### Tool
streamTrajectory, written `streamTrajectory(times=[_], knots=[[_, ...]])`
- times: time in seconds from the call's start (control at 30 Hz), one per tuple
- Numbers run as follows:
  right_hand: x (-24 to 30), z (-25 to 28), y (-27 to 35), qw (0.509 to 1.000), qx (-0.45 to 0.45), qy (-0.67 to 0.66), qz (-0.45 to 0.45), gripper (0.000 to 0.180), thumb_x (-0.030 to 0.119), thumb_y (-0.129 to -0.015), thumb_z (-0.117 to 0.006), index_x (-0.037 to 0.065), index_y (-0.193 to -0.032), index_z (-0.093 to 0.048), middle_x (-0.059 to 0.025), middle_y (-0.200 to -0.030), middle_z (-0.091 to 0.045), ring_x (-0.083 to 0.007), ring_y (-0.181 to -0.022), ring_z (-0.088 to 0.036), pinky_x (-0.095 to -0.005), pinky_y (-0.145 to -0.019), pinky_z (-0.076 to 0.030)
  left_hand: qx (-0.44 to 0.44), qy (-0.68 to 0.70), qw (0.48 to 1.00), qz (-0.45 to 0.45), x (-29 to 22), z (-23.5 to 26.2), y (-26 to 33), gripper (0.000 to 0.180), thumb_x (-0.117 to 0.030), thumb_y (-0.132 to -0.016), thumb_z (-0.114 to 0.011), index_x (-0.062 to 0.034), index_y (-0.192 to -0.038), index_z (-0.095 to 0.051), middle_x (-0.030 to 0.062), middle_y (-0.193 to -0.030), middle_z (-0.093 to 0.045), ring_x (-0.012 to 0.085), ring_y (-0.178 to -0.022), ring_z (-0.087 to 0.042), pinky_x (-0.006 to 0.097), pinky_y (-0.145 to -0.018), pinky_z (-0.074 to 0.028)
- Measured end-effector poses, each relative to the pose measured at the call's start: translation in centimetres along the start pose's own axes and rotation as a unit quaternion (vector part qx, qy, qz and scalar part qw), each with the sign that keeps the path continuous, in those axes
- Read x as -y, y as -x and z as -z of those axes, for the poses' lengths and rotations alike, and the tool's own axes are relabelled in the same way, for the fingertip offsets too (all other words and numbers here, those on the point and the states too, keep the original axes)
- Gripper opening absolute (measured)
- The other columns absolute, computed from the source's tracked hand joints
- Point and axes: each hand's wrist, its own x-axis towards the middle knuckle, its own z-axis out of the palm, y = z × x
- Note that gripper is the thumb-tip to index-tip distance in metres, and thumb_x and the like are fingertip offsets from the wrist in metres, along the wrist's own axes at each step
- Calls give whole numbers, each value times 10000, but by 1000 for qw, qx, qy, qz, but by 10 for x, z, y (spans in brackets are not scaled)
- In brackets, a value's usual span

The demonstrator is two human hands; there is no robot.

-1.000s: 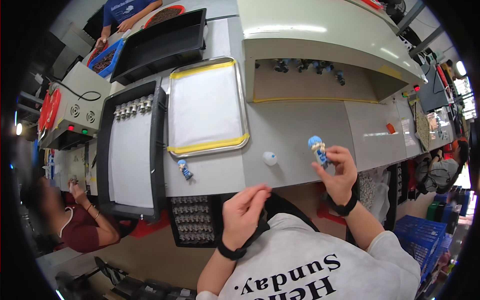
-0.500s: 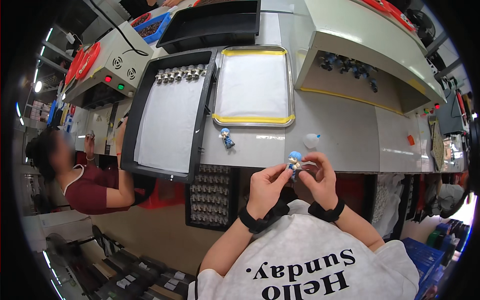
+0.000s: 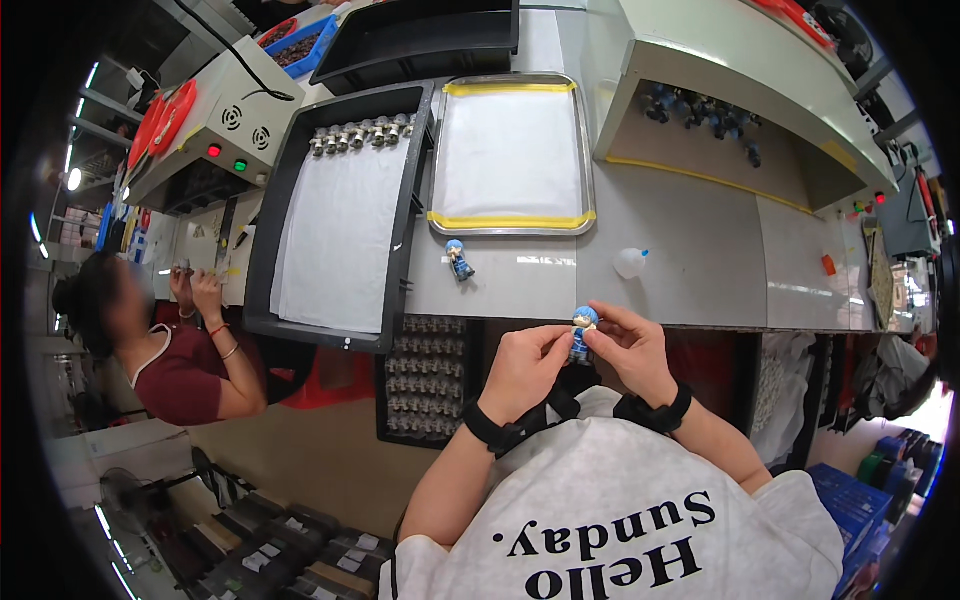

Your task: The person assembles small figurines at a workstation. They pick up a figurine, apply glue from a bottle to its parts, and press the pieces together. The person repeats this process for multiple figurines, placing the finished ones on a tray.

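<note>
Here, both hands at bench edge: left hand (image 3: 525, 368) and right hand (image 3: 632, 348) pinch small blue-capped figurine (image 3: 582, 328) between fingertips, just off grey worktop (image 3: 690, 260). Best practice, judged: steady grip on body, cap untouched. Second figurine (image 3: 459, 259) stands near steel tray (image 3: 510, 222).

Held figurine (image 3: 582, 330): blue cap, dark blue body, pale face. Second figurine (image 3: 459, 258) on grey worktop (image 3: 690, 270): same blue and dark blue. Silver metal tray (image 3: 512, 155): 2 yellow tape strips, white liner. Black tray (image 3: 340, 215): white sheet, row of grey pieces. Small bottle (image 3: 631, 262): translucent white, blue tip. Both wrists: black bands. Shirt: white, black lettering.
</note>
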Motion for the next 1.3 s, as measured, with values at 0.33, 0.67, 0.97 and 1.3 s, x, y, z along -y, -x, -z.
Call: streamTrajectory(times=[0.33, 0.67, 0.97, 1.3], knots=[[-4, 4, 2, 998, -46, -10, -43, 328, 52, -839, -652, -48, -1136, -557, -63, -939, -618, -110, -861, -600, -228, -729, -514, -78, -256, 940, -214, 0, -10, -3, 106, -53, -823, -591, 11, -883, -650, 146, -719, -621, 279, -595, -597, 318, -542, -469], [-49, 81, -67, 932, -192, 282, 119, 684, 129, -675, -792, 29, -1227, -400, -123, -1193, -474, -203, -1126, -471, -356, -916, -433, -101, -286, 917, -257, 3, -14, -2, 62, -7, -780, -617, 7, -832, -648, 110, -663, -609, 235, -536, -580, 314, -488, -448], [-73, 93, -94, 959, -165, 212, 86, 352, 55, -724, -750, 43, -1041, -597, -41, -952, -633, -157, -881, -590, -273, -809, -472, -108, -278, 919, -259, 4, -13, -2, 63, 3, -756, -621, 1, -810, -652, 98, -630, -598, 206, -493, -560, 294, -460, -432], [23, 62, -47, 921, 90, 329, 188, 421, 32, -708, -738, 77, -1109, -615, -101, -991, -615, -240, -904, -584, -313, -795, -456, -111, -235, 926, -274, -3, -4, 0, 78, 11, -772, -617, 8, -839, -656, 95, -643, -607, 196, -504, -561, 284, -471, -428]])
